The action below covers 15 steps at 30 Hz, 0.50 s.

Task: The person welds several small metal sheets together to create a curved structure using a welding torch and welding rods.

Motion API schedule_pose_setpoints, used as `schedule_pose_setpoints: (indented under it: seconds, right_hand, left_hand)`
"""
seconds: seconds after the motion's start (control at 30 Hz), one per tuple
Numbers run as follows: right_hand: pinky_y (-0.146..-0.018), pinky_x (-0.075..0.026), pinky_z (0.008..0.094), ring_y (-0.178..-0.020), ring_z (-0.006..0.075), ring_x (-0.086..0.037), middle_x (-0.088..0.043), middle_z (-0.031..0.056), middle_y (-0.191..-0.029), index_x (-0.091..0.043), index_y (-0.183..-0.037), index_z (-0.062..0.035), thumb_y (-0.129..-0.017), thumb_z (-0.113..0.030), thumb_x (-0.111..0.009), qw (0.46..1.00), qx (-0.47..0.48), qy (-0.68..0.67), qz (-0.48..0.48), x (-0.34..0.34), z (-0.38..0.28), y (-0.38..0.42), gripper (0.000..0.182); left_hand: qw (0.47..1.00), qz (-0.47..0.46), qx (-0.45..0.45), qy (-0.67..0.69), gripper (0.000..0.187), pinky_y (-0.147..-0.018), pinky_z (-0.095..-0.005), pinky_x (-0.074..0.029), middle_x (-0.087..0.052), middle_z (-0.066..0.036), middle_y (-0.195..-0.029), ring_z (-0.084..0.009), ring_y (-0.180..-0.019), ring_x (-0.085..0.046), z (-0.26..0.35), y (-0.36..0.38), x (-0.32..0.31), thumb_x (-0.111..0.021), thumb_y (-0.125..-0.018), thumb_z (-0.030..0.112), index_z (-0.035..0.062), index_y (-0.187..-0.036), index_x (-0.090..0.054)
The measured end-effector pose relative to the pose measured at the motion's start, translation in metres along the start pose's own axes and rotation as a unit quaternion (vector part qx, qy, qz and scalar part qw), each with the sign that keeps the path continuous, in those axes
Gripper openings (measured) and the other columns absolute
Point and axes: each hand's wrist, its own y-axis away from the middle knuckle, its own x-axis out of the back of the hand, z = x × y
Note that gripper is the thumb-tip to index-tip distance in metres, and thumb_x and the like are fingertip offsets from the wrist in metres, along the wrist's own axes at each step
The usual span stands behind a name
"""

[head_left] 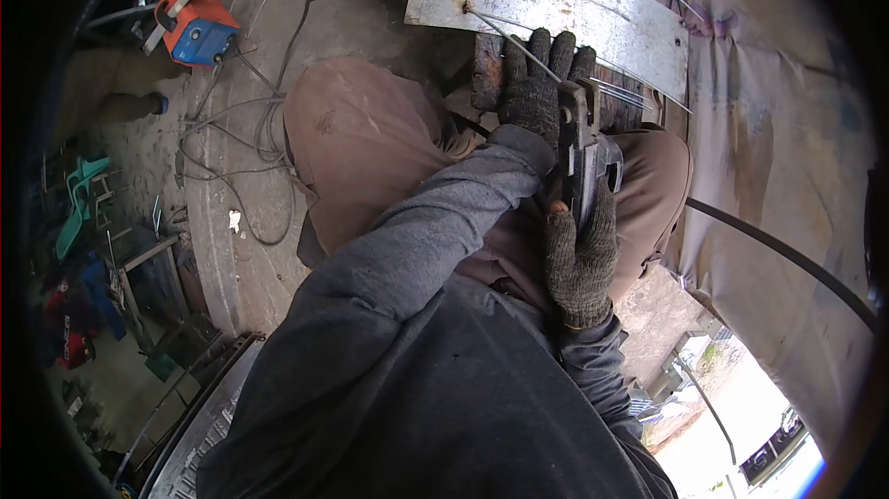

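Observation:
My left hand (536,96), in a dark knitted work glove, lies palm down with its fingers stretched out. Its fingertips reach the near edge of a worn metal plate (574,1) with holes in it. My right hand (585,263), also gloved, is closed round the lower end of a dark metal tool (582,161) with a jaw-like head; I cannot tell its exact kind. A thin metal rod (515,43) runs from the plate down to the tool's head. Beside my left fingers is a dark, burnt-looking block (487,71).
An orange and blue machine (198,31) stands at upper left, with black cables (218,124) looped on the concrete floor. A brown cloth sheet (741,138) hangs at right, crossed by a thick black cable (796,256). Green, red and metal items lie at far left.

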Motion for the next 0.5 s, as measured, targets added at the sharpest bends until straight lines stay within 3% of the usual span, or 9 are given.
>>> schedule_pose_setpoints:
  seconds: [0.07, 0.13, 0.17, 0.23, 0.47, 0.5]
  right_hand:
    - [-0.078, -0.055, 0.0373, -0.090, 0.0299, -0.071, -0.070, 0.0219, -0.101, -0.044, -0.138, 0.0076, -0.094, -0.015, -0.066, 1.000, -0.007, 0.001, -0.003, 0.000, 0.000, 0.001, 0.054]
    - [-0.080, -0.055, 0.0376, -0.092, 0.0305, -0.071, -0.069, 0.0223, -0.103, -0.044, -0.139, 0.0078, -0.094, -0.015, -0.066, 1.000, -0.013, 0.001, -0.005, 0.000, 0.000, 0.001, 0.055]
    - [-0.081, -0.055, 0.0379, -0.094, 0.0308, -0.071, -0.069, 0.0227, -0.104, -0.044, -0.139, 0.0081, -0.094, -0.015, -0.066, 1.000, -0.014, 0.003, -0.005, 0.000, 0.000, 0.001, 0.055]
    - [-0.081, -0.055, 0.0381, -0.095, 0.0311, -0.071, -0.069, 0.0230, -0.105, -0.043, -0.139, 0.0083, -0.094, -0.015, -0.066, 1.000, -0.015, 0.004, -0.005, 0.000, 0.000, 0.001, 0.055]
    - [-0.078, -0.055, 0.0376, -0.093, 0.0313, -0.071, -0.069, 0.0241, -0.105, -0.044, -0.138, 0.0089, -0.094, -0.015, -0.067, 1.000, 0.016, 0.014, 0.009, -0.001, 0.002, 0.001, 0.055]
    - [-0.077, -0.056, 0.0375, -0.091, 0.0310, -0.071, -0.069, 0.0239, -0.104, -0.044, -0.137, 0.0090, -0.094, -0.015, -0.067, 1.000, 0.009, 0.018, 0.005, -0.001, 0.000, 0.000, 0.055]
  left_hand:
    - [0.946, 0.048, 0.020, 0.319, 0.057, -0.118, -0.0657, -0.006, -0.023, -0.008, -0.161, -0.0350, -0.148, -0.019, -0.001, 0.002, -0.013, -0.028, -0.099, 0.043, 0.0245, -0.153, -0.029]
    - [0.791, 0.092, 0.039, 0.603, 0.057, -0.118, -0.0654, -0.006, -0.023, -0.007, -0.162, -0.0345, -0.148, -0.019, -0.003, 0.003, -0.023, -0.027, -0.099, 0.043, 0.0252, -0.153, -0.028]
    - [0.791, 0.092, 0.039, 0.603, 0.057, -0.118, -0.0654, -0.006, -0.023, -0.007, -0.162, -0.0345, -0.148, -0.019, -0.004, 0.001, -0.023, -0.027, -0.099, 0.043, 0.0252, -0.153, -0.028]
    - [0.875, 0.111, -0.032, 0.470, 0.058, -0.103, -0.0665, -0.043, -0.022, -0.021, -0.159, -0.0438, -0.146, -0.023, -0.009, 0.000, -0.023, -0.050, -0.100, 0.021, 0.0124, -0.153, -0.030]
    - [0.921, 0.038, -0.009, 0.388, 0.065, -0.112, -0.0526, -0.042, -0.022, -0.028, -0.157, -0.0454, -0.146, -0.019, -0.004, 0.000, 0.006, -0.057, -0.096, 0.004, 0.0031, -0.153, -0.024]
    - [0.992, -0.005, -0.006, 0.123, 0.061, -0.115, -0.0592, -0.024, -0.022, -0.018, -0.159, -0.0399, -0.147, -0.020, 0.001, -0.002, 0.017, -0.044, -0.097, 0.024, 0.0145, -0.154, -0.025]
